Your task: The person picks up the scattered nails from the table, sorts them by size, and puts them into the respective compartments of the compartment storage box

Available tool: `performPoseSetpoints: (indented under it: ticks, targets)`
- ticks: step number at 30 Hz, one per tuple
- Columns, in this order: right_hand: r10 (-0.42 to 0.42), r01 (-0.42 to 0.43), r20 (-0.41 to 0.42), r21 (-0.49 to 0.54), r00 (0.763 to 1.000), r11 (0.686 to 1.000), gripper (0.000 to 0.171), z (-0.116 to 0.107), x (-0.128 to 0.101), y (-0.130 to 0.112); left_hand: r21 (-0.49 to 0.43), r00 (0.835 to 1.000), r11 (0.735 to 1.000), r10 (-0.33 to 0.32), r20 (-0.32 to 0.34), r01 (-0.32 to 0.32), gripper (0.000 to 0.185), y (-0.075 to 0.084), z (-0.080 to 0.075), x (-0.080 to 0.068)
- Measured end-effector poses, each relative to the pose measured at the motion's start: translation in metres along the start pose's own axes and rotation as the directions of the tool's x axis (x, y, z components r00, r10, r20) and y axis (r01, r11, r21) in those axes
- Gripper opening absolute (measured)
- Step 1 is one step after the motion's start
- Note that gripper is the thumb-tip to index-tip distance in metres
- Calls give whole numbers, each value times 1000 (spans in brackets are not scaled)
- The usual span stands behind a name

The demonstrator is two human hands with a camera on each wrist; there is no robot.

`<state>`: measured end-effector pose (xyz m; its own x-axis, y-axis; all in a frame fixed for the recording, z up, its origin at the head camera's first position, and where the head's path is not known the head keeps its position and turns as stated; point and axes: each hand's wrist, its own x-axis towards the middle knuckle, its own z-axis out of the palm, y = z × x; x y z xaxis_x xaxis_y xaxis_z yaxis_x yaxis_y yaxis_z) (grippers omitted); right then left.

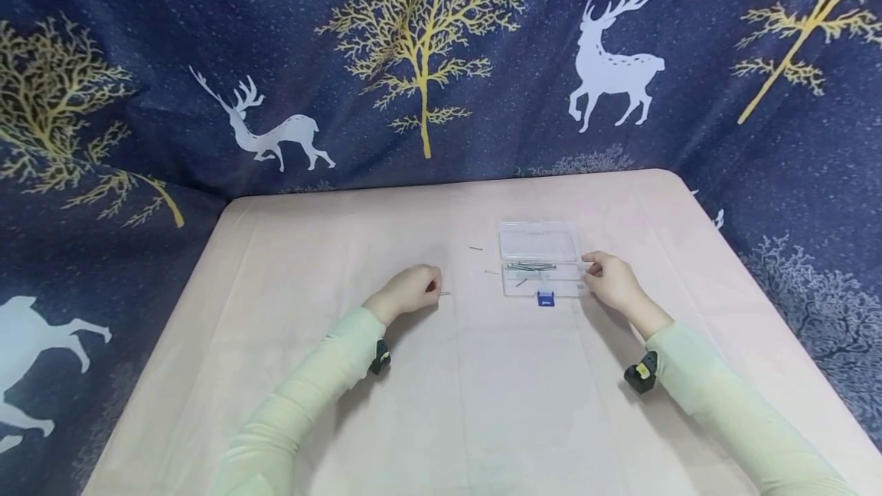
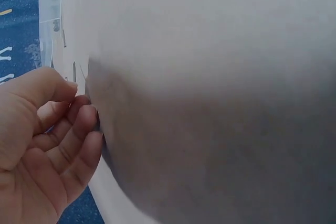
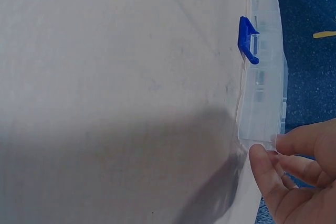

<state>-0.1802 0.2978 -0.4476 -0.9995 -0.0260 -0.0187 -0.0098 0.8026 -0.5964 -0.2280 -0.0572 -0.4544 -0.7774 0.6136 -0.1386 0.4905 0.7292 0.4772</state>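
My left hand [image 1: 412,289] hovers low over the table left of the box, pinching a small thin nail [image 2: 74,72] between thumb and index finger. Its pointed end sticks out past the fingertips. A clear plastic box [image 1: 513,289] lies with its lid [image 1: 537,241] folded back. Several long nails [image 1: 530,266] lie in its rear compartment, and a short nail [image 1: 521,282] lies in front of them. At the box's right end, my right hand [image 1: 612,280] holds the corner, thumb at the rim and fingers against the side wall [image 3: 257,141].
Two loose nails lie left of the box: one farther back [image 1: 476,248], one nearer [image 1: 491,272]. A blue latch [image 1: 546,299] hangs from the box's front edge. The pink tablecloth [image 1: 441,404] reaches back to a dark blue curtain [image 1: 496,98] with deer and trees.
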Motion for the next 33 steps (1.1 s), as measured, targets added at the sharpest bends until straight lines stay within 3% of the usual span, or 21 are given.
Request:
performPoseSetpoints:
  ticks: [10, 20, 23, 28, 33]
  targets:
    - [3, -3, -1, -8, 1000, 1000, 40, -1, 2, 1, -194, 998, 981, -22, -66, 9, 4, -7, 0, 0]
    - [8, -8, 7, 3, 1000, 1000, 40, -1, 0, 0, -356, 992, 933, -81, -97, 42, 7, -9, 4, 0]
    - [7, -7, 7, 3, 1000, 1000, 40, 0, 0, 0, -411, 987, 910, -108, -116, 51, 9, -9, 5, 0]
    - [11, -11, 9, 4, 1000, 1000, 40, 0, 1, 0, -493, 969, 863, -205, -137, 113, 12, -6, 8, -1]
    - [13, -13, 9, 2, 1000, 1000, 41, -1, 1, 0, -591, 958, 794, -262, -118, 144, 14, -2, 10, 3]
